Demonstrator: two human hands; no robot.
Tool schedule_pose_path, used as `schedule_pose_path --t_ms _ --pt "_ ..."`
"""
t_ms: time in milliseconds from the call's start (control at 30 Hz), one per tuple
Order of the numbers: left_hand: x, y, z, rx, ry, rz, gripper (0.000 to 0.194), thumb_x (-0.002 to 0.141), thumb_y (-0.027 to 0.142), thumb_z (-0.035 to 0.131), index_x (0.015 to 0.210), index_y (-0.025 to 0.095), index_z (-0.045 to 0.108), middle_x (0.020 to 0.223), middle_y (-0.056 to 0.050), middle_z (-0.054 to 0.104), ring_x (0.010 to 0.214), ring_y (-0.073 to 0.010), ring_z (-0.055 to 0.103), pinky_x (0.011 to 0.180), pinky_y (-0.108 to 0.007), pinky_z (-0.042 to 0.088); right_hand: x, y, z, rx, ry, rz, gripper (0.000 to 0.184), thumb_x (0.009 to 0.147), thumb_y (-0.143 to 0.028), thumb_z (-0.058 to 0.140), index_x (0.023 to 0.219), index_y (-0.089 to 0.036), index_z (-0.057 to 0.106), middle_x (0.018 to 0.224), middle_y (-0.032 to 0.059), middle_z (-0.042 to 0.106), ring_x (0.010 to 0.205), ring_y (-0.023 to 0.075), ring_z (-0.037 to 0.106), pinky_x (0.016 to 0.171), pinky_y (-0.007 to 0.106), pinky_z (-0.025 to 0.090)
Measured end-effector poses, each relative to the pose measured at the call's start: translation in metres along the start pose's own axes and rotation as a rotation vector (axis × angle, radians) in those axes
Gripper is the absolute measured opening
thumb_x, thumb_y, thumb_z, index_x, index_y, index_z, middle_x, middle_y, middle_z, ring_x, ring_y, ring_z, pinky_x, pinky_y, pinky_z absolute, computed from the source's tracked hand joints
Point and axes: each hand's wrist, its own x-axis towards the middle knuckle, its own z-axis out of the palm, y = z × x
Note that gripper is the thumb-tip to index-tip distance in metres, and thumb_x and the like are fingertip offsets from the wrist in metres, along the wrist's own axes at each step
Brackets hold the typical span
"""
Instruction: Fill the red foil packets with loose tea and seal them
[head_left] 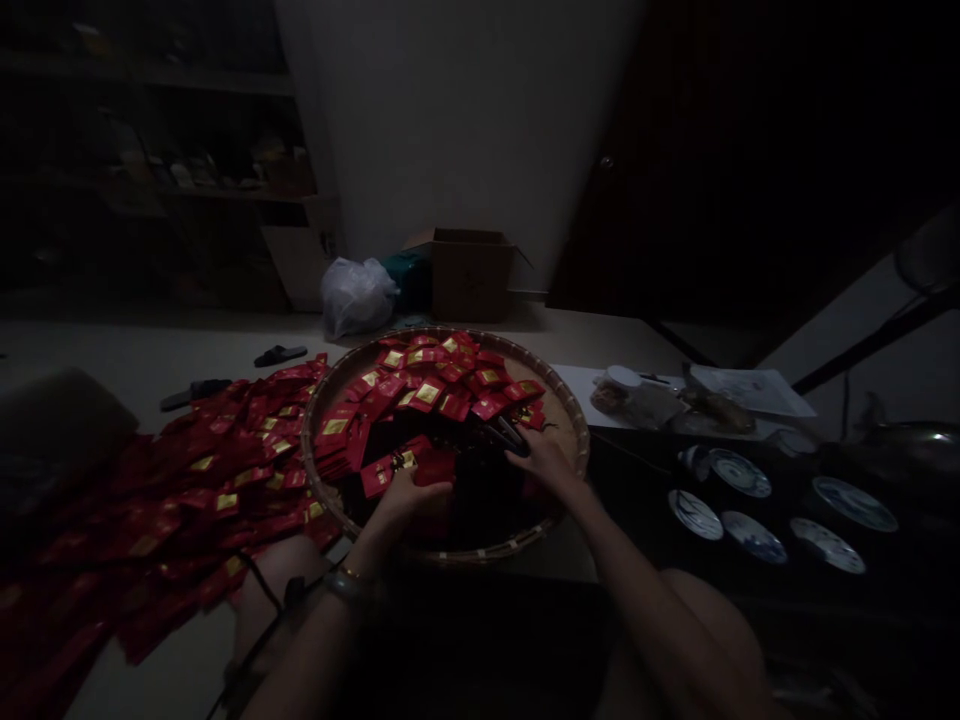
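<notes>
A round woven bamboo tray (581,430) stands in front of me, holding a heap of small red packets with gold labels (427,392). In its near part lies a dark mass (487,485), too dim to make out. My left hand (405,492) is at the near left of the tray, closed on a red packet (377,477), with the thumb pointing right. At the right side, my right hand (541,458) is closed around a slim dark tool with a pale edge (508,432), whose kind I cannot tell. Its tip reaches toward the dark mass.
A large pile of red packets (225,480) covers the floor at left, near slippers (280,355). Behind the tray are a white plastic bag (358,295) and an open cardboard box (471,277). Small patterned dishes (739,472) and bagged items (637,400) sit at right.
</notes>
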Motion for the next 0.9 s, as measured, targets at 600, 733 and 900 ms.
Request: schedule_pose_path --t_ms 600,733,900 --pt "0.0 -0.004 0.0 0.148 -0.021 0.069 0.037 0.045 0.023 0.083 0.077 0.013 0.07 0.072 -0.005 0.074 0.069 -0.0212 0.067 0.064 -0.029 0.053 0.005 -0.086 -0.017 0.239 -0.254 -0.324 0.027 0.084 -0.03 0.056 0.106 -0.021 0.069 0.095 0.0048 0.073 0.081 0.0196 0.066 0.068 0.025 0.043" --pt "0.0 -0.003 0.001 0.143 -0.054 0.073 0.038 0.046 0.025 0.083 0.079 0.012 0.07 0.076 -0.007 0.074 0.073 -0.0227 0.068 0.068 -0.03 0.053 0.005 -0.079 -0.019 0.364 -0.295 -0.315 0.039 0.082 -0.037 0.059 0.116 -0.019 0.064 0.108 0.0066 0.07 0.092 0.0227 0.065 0.076 0.029 0.047" --pt "-0.002 -0.001 0.002 0.162 -0.039 0.109 0.04 0.046 0.029 0.084 0.079 0.012 0.07 0.077 -0.007 0.074 0.072 -0.0223 0.068 0.068 -0.03 0.053 0.005 -0.077 -0.017 0.341 -0.289 -0.274 0.037 0.081 -0.034 0.059 0.113 -0.016 0.066 0.107 0.0083 0.07 0.093 0.0239 0.065 0.079 0.03 0.047"
